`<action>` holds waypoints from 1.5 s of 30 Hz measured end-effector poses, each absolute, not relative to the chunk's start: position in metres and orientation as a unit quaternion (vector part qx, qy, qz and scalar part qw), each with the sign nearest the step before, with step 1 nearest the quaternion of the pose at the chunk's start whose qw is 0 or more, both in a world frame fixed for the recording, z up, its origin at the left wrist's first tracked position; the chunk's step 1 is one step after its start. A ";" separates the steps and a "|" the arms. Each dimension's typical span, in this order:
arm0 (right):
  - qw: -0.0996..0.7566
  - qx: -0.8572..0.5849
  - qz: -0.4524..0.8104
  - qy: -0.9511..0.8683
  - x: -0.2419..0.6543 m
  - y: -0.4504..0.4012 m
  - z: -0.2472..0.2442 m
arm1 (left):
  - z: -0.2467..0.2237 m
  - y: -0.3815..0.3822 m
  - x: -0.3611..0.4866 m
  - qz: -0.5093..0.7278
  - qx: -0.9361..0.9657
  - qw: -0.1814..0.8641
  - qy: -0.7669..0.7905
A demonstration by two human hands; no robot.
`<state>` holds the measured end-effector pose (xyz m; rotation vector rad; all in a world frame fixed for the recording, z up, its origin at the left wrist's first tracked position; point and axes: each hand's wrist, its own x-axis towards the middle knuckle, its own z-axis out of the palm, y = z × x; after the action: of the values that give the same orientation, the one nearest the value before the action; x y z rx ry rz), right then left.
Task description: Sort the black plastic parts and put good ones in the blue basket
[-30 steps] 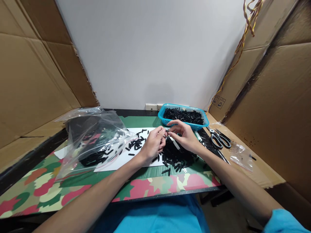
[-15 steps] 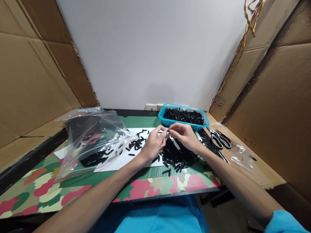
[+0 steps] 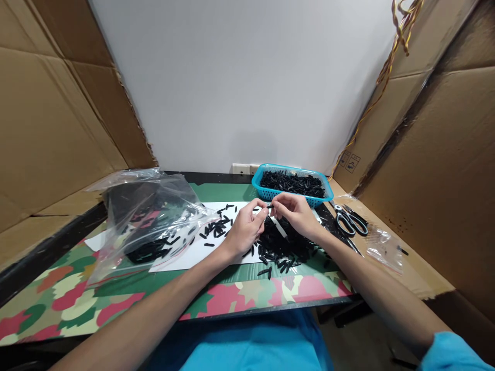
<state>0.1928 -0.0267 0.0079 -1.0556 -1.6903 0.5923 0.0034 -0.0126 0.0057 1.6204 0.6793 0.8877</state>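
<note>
My left hand [image 3: 247, 224] and my right hand [image 3: 294, 212] meet over the table, both closed in a pinch. Between their fingertips is a small black stick-like piece [image 3: 270, 206]; its exact kind is too small to tell. Beneath and in front of the hands lies a heap of similar black pieces [image 3: 284, 247]. More loose black pieces [image 3: 216, 228] are scattered on a white sheet [image 3: 178, 262] to the left. A clear zip bag [image 3: 154, 206] with black pieces in it lies at the left, partly over the sheet.
Behind the hands stands a blue basket [image 3: 293, 197] full of black pieces. At the right lie scissors [image 3: 351, 225] and a small clear bag [image 3: 384, 251]. Cardboard walls [image 3: 436, 170] flank the table, and twisted wires [image 3: 381, 85] hang at the right.
My right hand has shifted slightly to the right, away from my left fingertips, and more of the black piece shows between them. The things on the table look the same.
</note>
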 end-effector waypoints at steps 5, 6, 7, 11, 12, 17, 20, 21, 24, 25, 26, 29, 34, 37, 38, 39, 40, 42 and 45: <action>0.523 -0.552 0.083 -0.644 0.229 -0.018 0.014 | 0.007 -0.015 0.002 0.358 0.726 0.501 0.305; 0.527 -0.574 0.050 -0.625 0.240 -0.016 0.015 | 0.007 -0.017 0.000 0.357 0.740 0.480 0.307; 0.530 -0.590 0.025 -0.609 0.251 -0.013 0.016 | 0.008 -0.018 -0.001 0.354 0.756 0.456 0.307; 0.530 -0.593 -0.004 -0.606 0.277 -0.008 0.018 | 0.012 -0.024 -0.006 0.325 0.822 0.363 0.294; 0.529 -0.580 0.006 -0.620 0.276 -0.009 0.019 | 0.012 -0.026 -0.006 0.314 0.835 0.347 0.289; 0.494 -0.449 0.124 -0.734 0.238 -0.026 0.025 | 0.011 -0.027 -0.004 0.273 0.866 0.299 0.294; 0.489 -0.378 0.180 -0.766 0.210 -0.041 0.026 | 0.008 -0.025 -0.004 0.260 0.870 0.286 0.307; 0.486 -0.348 0.211 -0.773 0.204 -0.045 0.026 | 0.008 -0.025 -0.004 0.256 0.870 0.284 0.310; 0.479 -0.306 0.261 -0.780 0.193 -0.050 0.026 | 0.006 -0.024 -0.004 0.250 0.874 0.282 0.307; 0.484 -0.308 0.263 -0.775 0.192 -0.050 0.025 | 0.006 -0.023 -0.003 0.249 0.875 0.282 0.305; 0.492 -0.313 0.262 -0.769 0.192 -0.049 0.025 | 0.006 -0.023 -0.003 0.250 0.875 0.282 0.304; 0.503 -0.323 0.265 -0.757 0.194 -0.049 0.024 | 0.006 -0.023 -0.003 0.254 0.873 0.283 0.307; 0.478 -0.306 0.295 -0.768 0.193 -0.049 0.025 | 0.005 -0.021 -0.003 0.264 0.872 0.292 0.290; 0.511 -0.314 0.279 -0.750 0.193 -0.048 0.024 | 0.003 -0.020 -0.003 0.273 0.867 0.294 0.295; 0.523 -0.320 0.270 -0.743 0.193 -0.047 0.024 | 0.003 -0.020 -0.003 0.275 0.865 0.295 0.298; 0.532 -0.325 0.261 -0.737 0.194 -0.047 0.023 | 0.003 -0.020 -0.002 0.275 0.864 0.296 0.300; 0.536 -0.330 0.255 -0.734 0.195 -0.047 0.022 | 0.003 -0.020 -0.002 0.275 0.863 0.297 0.302; 0.530 -0.327 0.259 -0.738 0.196 -0.046 0.020 | 0.003 -0.021 -0.001 0.274 0.861 0.302 0.305; 0.494 -0.307 0.287 -0.761 0.195 -0.045 0.018 | 0.005 -0.022 -0.002 0.271 0.855 0.317 0.307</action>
<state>0.1951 -0.0454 0.0182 -0.7447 -1.8453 0.6965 -0.0016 -0.0220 0.0049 2.2508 0.8086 0.7126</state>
